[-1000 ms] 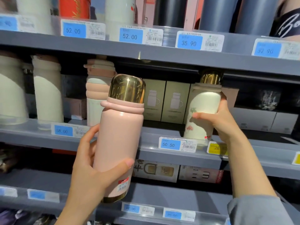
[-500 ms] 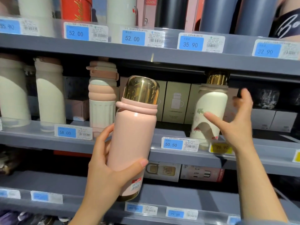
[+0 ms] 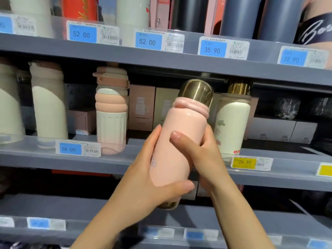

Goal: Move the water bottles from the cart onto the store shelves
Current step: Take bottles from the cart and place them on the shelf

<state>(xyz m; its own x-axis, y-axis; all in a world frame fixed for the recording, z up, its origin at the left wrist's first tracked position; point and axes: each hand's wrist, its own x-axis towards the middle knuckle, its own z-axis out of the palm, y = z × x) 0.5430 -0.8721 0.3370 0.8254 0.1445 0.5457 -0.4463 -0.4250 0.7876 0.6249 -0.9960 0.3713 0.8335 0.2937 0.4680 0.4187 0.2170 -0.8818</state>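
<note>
Both hands wrap the pink bottle (image 3: 177,141): our left hand (image 3: 152,177) low, right hand (image 3: 199,157) mid-body. Bottle tilts toward 1 o'clock, off the middle shelf edge (image 3: 53,159). Open slot between white floral bottle (image 3: 231,123) and ribbed bottle (image 3: 111,112).

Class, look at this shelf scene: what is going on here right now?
A person is stocking a store shelf. Both hands hold one pink bottle with a gold cap: the left hand wraps its lower part, the right hand grips its side. The bottle is tilted in front of the middle shelf, not yet set down. A white bottle with a gold cap already stands on that shelf, just behind it.
</note>
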